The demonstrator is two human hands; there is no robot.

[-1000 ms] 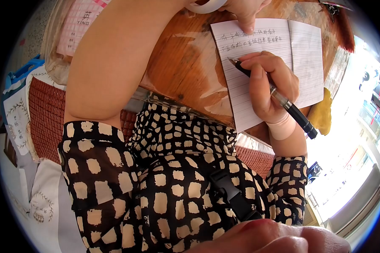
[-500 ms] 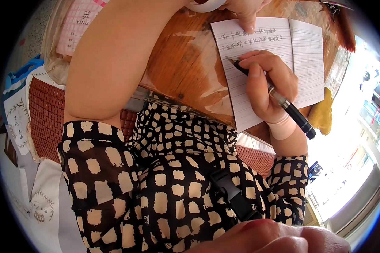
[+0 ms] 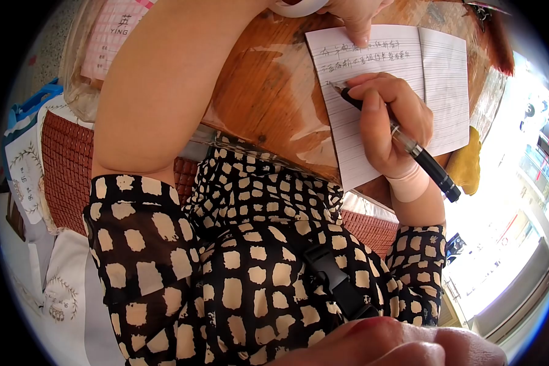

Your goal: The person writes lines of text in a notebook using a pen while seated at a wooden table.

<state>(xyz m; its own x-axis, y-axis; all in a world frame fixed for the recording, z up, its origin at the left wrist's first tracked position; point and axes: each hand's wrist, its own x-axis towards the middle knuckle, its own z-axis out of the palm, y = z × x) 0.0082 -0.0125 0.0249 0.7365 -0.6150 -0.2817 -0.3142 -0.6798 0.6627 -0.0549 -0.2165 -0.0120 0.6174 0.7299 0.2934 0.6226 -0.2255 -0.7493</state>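
My right hand (image 3: pixel 396 116) is closed round a black fountain pen (image 3: pixel 433 171) with a clear section in its barrel. The pen's nib touches a lined sheet of paper (image 3: pixel 363 165), at the start of a third row below two rows of handwritten characters. A crease runs down the right part of the sheet. At the top edge is my left hand (image 3: pixel 355 13), partly cut off by the frame, with a white bangle on its wrist. One of its digits stretches out and rests on the upper part of the sheet; the other fingers are mostly out of view.
The paper lies on a brown wooden table (image 3: pixel 268 91) with a clear plastic cover. A pink checked booklet (image 3: pixel 107 46) is at the upper left. A reddish-brown brush-like object (image 3: pixel 497 39) and a mustard-yellow cloth-like item (image 3: pixel 466 161) sit to the right.
The pen and my right hand have shifted slightly to the right. A small new mark shows by the nib on the third row. My left hand stays in place.
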